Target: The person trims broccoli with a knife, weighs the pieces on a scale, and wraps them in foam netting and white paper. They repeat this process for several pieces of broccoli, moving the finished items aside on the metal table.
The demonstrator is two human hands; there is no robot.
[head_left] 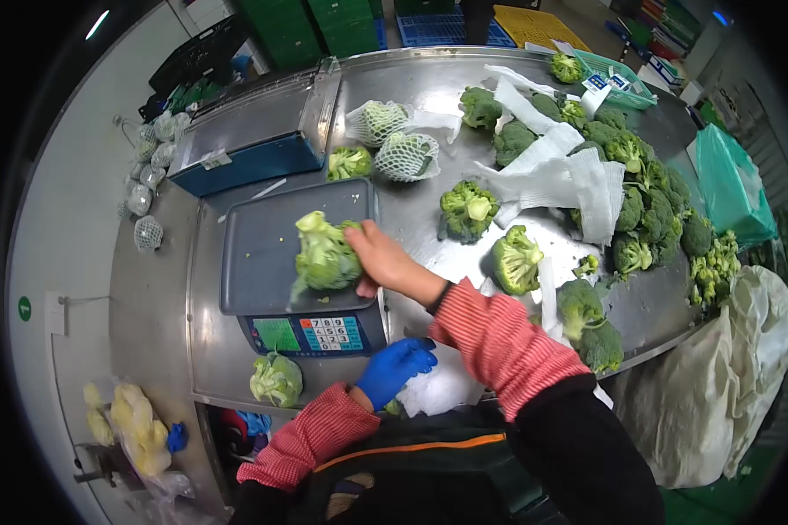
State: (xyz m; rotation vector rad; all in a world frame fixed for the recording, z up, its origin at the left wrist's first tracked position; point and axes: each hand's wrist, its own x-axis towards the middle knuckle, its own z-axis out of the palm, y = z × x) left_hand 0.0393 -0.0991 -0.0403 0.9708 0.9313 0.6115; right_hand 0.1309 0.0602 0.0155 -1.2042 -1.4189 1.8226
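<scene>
My bare right hand (385, 261) is closed on a broccoli head (324, 255), its cut stem end up, over the grey tray (252, 276) of a digital scale. Below the tray shows the scale's keypad (331, 334). My left hand (396, 369), in a blue glove, is at the table's front edge with its fingers curled on a bundle of white netting (439, 385). Left of that hand, in front of the scale, sits a trimmed broccoli head (276, 380). Another head (348, 163) lies just behind the tray.
Two net-wrapped heads (407, 157) lie behind the scale, beside a metal-topped box (254, 131). Loose broccoli (517, 260) and a large pile (648, 210) cover the right side, with white net strips (556, 166) across them. Several wrapped heads (148, 234) stand far left.
</scene>
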